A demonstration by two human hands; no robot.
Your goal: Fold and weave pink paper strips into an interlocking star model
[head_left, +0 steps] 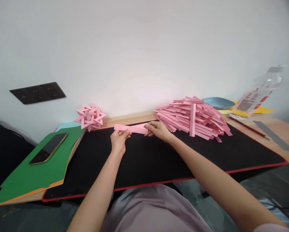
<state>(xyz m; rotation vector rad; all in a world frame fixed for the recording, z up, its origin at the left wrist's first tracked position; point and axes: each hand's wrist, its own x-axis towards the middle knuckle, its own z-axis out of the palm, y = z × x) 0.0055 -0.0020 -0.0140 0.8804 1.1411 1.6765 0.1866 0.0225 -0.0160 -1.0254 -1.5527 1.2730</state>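
At centre of frame: pink paper strip (140, 129), folded or crossed with another, cannot tell which. Left hand (118, 140): thumb and fingers pinched on it near its middle. Right hand (159, 130): fingertips clamped on its right end. Right of centre: heap of pink strips (177, 114), partly on black mat (149, 158). Left of centre: pink paper star (90, 118). Lower left: phone (48, 148) on green sheets (16, 175). Far right: clear bottle (257, 91).

Black mat (154, 158) gives hands (119, 141) (159, 130) room nearside; strip pile (204, 119) blocks right; paper star (90, 117), left
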